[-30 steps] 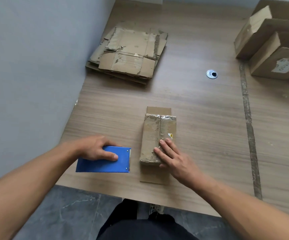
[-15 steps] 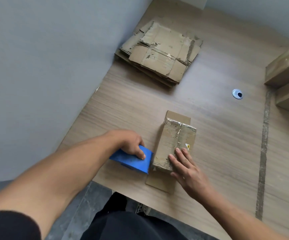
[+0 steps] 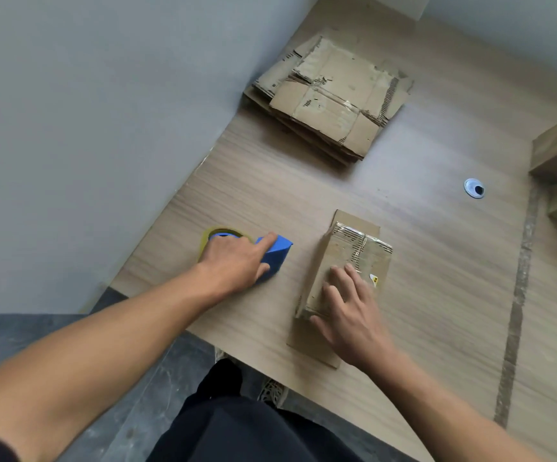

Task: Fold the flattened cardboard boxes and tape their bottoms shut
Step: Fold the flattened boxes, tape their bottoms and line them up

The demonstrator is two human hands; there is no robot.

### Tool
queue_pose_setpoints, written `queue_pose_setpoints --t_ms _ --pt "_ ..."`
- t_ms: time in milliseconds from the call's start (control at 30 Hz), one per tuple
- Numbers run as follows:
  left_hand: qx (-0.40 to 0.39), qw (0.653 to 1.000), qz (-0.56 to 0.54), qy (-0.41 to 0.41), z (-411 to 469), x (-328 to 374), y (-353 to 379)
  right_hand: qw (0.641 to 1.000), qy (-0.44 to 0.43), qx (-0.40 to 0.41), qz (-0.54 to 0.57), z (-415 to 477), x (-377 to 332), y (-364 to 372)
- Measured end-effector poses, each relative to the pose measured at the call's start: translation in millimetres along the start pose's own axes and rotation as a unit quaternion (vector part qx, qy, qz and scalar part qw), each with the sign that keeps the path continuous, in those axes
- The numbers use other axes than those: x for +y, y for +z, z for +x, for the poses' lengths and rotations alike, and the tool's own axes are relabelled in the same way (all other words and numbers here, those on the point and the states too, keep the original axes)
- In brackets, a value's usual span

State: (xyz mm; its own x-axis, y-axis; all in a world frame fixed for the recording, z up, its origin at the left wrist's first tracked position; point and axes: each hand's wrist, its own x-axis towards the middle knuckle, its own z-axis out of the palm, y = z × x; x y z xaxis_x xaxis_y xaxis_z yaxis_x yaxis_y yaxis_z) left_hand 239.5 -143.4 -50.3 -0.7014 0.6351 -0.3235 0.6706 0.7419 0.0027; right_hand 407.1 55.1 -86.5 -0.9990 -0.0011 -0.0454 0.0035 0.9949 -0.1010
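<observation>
The small box [image 3: 347, 258] is set upside down near the front edge of the table [image 3: 437, 295], and shiny tape is seen across its bottom. It is pressed down by the right hand [image 3: 347, 308], with the fingers laid flat and a little spread. The blue tape holder [image 3: 275, 256] is gripped by the left hand [image 3: 237, 261]. The fingers are curled round it and one finger is stretched along its top.

The tape could lift if its ends are not rubbed down, and then the flaps would pop open. The box could also be knocked off the table when it is turned, because the edge is so close.

Half a second before, the tape holder was held right against the left side of the box. Now it has been moved well apart from the box, and its yellow roll [image 3: 205, 238] can be seen. The right hand has been kept on the box.
</observation>
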Motion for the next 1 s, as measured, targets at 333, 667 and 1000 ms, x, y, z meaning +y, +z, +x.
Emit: queue_pose_setpoints --t_ms 333,667,1000 --pt "0.25 0.965 -0.079 -0.011 -25 15 65 0.999 0.045 0.029 -0.008 1 -14 10" --pt "0.08 0.886 -0.457 0.03 -36 57 91 0.997 0.058 0.045 0.035 3 -12 18" --pt "0.026 0.903 -0.418 0.097 -13 59 89 0.99 0.063 0.06 0.107 2 -9 20"
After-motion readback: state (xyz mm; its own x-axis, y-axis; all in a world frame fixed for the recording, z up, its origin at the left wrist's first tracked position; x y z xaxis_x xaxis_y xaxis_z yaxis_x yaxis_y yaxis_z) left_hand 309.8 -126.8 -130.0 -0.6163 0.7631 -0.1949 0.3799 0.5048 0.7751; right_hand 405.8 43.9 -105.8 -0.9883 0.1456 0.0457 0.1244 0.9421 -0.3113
